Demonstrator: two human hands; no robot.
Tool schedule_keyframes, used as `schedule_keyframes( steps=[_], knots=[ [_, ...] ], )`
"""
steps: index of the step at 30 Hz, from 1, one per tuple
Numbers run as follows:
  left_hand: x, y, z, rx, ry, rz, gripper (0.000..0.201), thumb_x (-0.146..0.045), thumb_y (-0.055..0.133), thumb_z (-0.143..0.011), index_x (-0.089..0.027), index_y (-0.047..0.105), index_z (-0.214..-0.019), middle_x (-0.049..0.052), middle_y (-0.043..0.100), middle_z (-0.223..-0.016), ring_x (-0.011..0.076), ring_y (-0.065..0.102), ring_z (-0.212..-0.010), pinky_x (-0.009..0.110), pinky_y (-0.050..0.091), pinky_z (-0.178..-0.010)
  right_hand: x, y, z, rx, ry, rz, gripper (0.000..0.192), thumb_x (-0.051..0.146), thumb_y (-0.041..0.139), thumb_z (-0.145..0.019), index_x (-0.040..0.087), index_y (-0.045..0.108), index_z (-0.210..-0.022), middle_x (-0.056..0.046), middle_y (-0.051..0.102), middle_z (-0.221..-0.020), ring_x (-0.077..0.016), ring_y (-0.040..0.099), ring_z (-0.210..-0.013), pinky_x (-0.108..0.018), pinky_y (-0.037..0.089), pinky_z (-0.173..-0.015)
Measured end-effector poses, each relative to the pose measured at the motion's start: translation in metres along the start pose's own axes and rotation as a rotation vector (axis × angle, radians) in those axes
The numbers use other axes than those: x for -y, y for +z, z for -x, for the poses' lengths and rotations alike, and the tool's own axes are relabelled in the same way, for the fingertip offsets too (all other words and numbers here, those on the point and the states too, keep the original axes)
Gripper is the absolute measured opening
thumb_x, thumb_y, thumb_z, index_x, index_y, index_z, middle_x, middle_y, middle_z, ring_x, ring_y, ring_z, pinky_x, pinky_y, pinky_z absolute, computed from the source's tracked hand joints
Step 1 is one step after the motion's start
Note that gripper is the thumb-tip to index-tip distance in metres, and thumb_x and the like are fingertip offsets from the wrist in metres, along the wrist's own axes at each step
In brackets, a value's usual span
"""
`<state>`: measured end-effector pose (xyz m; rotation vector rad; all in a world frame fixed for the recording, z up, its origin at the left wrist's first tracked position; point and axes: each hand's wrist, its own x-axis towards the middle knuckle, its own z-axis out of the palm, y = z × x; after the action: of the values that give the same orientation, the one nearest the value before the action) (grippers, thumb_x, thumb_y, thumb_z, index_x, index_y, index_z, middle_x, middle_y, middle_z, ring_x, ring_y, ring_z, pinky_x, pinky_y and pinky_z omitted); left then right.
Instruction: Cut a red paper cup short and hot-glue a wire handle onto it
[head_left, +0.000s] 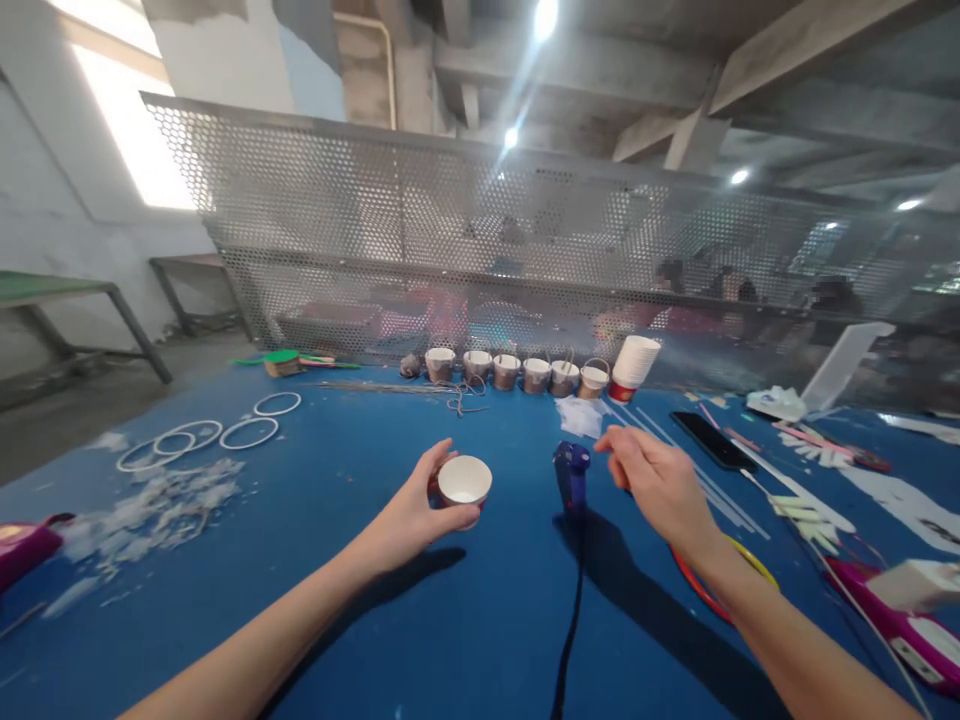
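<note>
The left hand (415, 515) is curled around a small white paper cup (464, 482), thumb on the near side and fingers wrapped behind, holding it upright just above the blue surface (360, 620). The right hand (654, 482) hangs loosely half open with nothing in it, fingertips bent down, just right of the blue glue gun (571, 478) that stands on its base beside the cup.

The glue gun is the thing to watch. It stands between the two hands, and its black cord (571, 620) runs toward the body between the forearms; a forearm dragging across that cord could likely topple the gun, perhaps against the cup. A hand sweeping past the nozzle might be burned if the tool is hot, which cannot be told here. The cup is thin, so a tighter squeeze would probably dent it.

Beyond the gun, a row of small buckets (517, 371) lines the far edge, with a leaning stack of cups (634, 365) to their right. A black phone (713, 440) lies to the gun's right, white rings (225, 432) far to its left.

The cup's lower part is hidden by the fingers. A red and yellow ring (739, 572) is mostly covered by the right forearm. The figures behind the perforated screen (337, 220) are blurred.
</note>
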<state>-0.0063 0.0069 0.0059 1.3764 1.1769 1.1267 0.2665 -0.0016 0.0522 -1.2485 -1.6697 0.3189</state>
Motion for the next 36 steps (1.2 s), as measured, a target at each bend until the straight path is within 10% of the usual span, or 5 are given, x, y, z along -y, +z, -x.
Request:
schedule_keyframes(
  steps=[7, 15, 23, 36],
  knots=[
    [-0.008, -0.021, -0.008, -0.278, 0.194, 0.044, 0.036, -0.055, 0.053, -0.084, -0.022, 0.06, -0.071, 0.004, 0.066, -0.079, 0.0212, 0.063, -0.086, 0.035, 0.049, -0.084, 0.043, 0.1, -0.08, 0.367, -0.043, 0.145, 0.029, 0.022, 0.043, -0.092, 0.018, 0.059, -0.115, -0.006, 0.069, -0.107, -0.0144, 0.068, -0.083, -0.025, 0.053, -0.069],
    [0.006, -0.037, -0.028, -0.454, 0.157, 0.045, 0.031, -0.042, 0.05, -0.084, -0.022, 0.043, -0.062, -0.005, 0.046, -0.054, 0.0121, 0.049, -0.052, 0.025, 0.045, -0.057, -0.005, 0.189, -0.121, 0.501, 0.212, 0.405, 0.025, 0.031, 0.059, -0.094, 0.017, 0.061, -0.114, -0.008, 0.062, -0.117, -0.0212, 0.062, -0.101, -0.041, 0.053, -0.086],
    [0.012, -0.04, -0.038, -0.477, 0.126, 0.081, 0.02, -0.019, 0.052, -0.069, -0.021, 0.045, -0.087, -0.003, 0.055, -0.082, 0.0083, 0.055, -0.052, 0.02, 0.044, -0.044, -0.015, 0.213, -0.115, 0.438, 0.299, 0.31, 0.029, 0.032, 0.058, -0.094, 0.019, 0.058, -0.12, -0.008, 0.059, -0.123, -0.0218, 0.061, -0.104, -0.042, 0.053, -0.087],
    [0.014, -0.057, -0.047, -0.498, 0.131, -0.075, 0.014, -0.021, 0.048, -0.074, -0.02, 0.051, -0.087, 0.0, 0.06, -0.077, 0.0111, 0.057, -0.055, 0.019, 0.041, -0.043, 0.05, 0.174, -0.167, 0.306, 0.309, -0.214, 0.026, 0.031, 0.058, -0.095, 0.015, 0.059, -0.115, -0.006, 0.064, -0.108, -0.0168, 0.065, -0.086, -0.034, 0.057, -0.073]
  ],
)
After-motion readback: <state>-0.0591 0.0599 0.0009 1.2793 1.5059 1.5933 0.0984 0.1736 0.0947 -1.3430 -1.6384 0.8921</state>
